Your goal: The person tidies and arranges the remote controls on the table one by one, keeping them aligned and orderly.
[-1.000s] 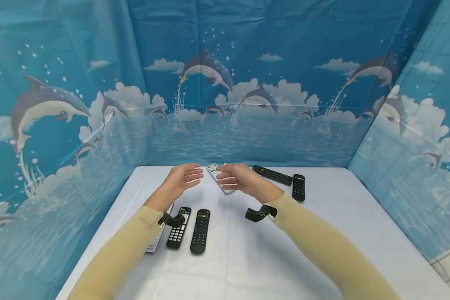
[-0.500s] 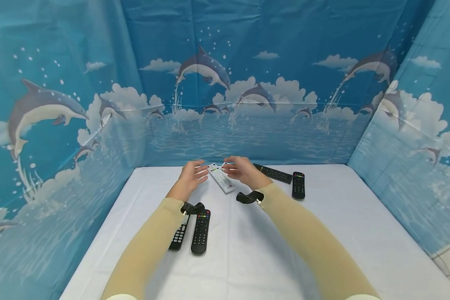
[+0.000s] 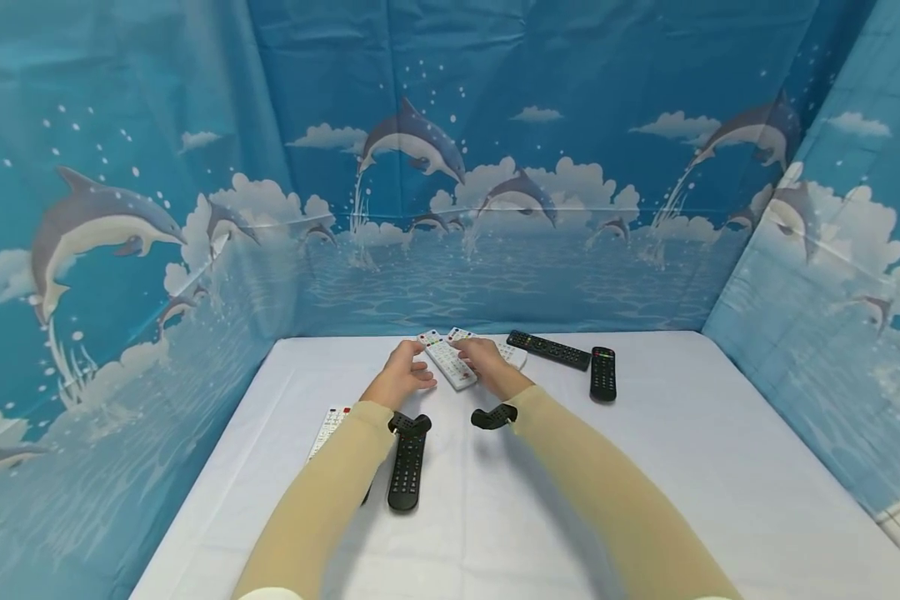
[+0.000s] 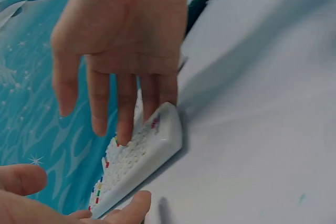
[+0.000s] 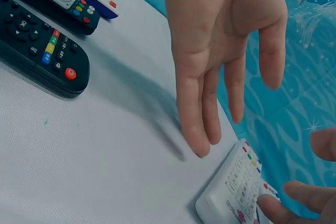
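A white remote control [image 3: 450, 363] lies slantwise at the far part of the table, between my two hands. To its left is my left hand [image 3: 402, 377], palm inward and fingers extended, holding nothing. My right hand [image 3: 489, 363] is on its other side, partly over a second white remote control [image 3: 515, 354]. In the left wrist view, the left fingers [image 4: 125, 114] overlap the near end of the white remote; whether they touch it I cannot tell. The right wrist view has the right fingers [image 5: 193, 124] straight and just apart from the white remote [image 5: 231, 187].
Two black remotes, one slanted [image 3: 547, 349] and one upright to the view [image 3: 603, 374], lie at the back right. Nearer me are a black remote [image 3: 406, 477], another mostly under my left sleeve [image 3: 322, 492], and a white remote [image 3: 326, 432]. A dolphin-print curtain [image 3: 450, 267] borders the white-covered table.
Both hands have moved down toward the white remote, the left one also rightward. The gap between them has the remote in it. The remotes on the table have not moved.
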A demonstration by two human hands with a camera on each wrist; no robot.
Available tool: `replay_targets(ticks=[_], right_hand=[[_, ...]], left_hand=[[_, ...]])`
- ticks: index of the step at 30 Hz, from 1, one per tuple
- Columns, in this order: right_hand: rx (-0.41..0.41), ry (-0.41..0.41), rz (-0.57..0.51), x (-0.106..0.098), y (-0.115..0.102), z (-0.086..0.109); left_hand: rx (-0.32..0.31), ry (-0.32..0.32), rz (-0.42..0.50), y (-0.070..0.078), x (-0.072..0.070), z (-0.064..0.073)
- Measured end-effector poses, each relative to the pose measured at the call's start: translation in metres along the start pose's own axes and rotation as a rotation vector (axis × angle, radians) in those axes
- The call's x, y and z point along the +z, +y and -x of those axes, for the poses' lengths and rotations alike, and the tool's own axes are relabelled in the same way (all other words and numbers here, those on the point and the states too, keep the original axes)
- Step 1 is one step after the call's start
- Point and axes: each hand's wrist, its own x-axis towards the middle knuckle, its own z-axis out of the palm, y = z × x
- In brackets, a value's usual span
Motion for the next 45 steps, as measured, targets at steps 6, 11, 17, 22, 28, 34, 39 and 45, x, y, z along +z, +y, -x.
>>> replay_targets(ticks=[6, 11, 17, 22, 28, 34, 39, 45], right_hand=[[0.001, 0.017, -0.059, -0.004, 0.002, -0.003], [0.040, 0.017, -0.123, -0.008, 0.005, -0.001], [0.110, 0.010, -0.117, -0.010, 0.008, 0.003], [0.136, -0.014, -0.091, -0.009, 0.010, 0.003], [0.160, -0.017, -0.058, -0.007, 0.015, 0.008], [0.159, -0.025, -0.024, -0.005, 0.015, 0.014], [0.158, -0.031, -0.003, -0.005, 0.012, 0.018], [0.167, -0.036, -0.005, -0.007, 0.011, 0.020]], left_hand=[[0.002, -0.007, -0.027, -0.005, 0.011, -0.005], [0.015, 0.006, -0.067, -0.008, 0.017, -0.005], [0.001, 0.078, -0.158, -0.012, 0.013, -0.006], [-0.020, 0.106, -0.175, -0.013, 0.007, -0.003], [-0.065, 0.109, -0.199, -0.014, 0.004, 0.001], [-0.086, 0.091, -0.212, -0.015, 0.002, 0.004], [-0.096, 0.076, -0.231, -0.015, 0.001, 0.006], [-0.073, 0.065, -0.262, -0.016, 0.002, 0.008]])
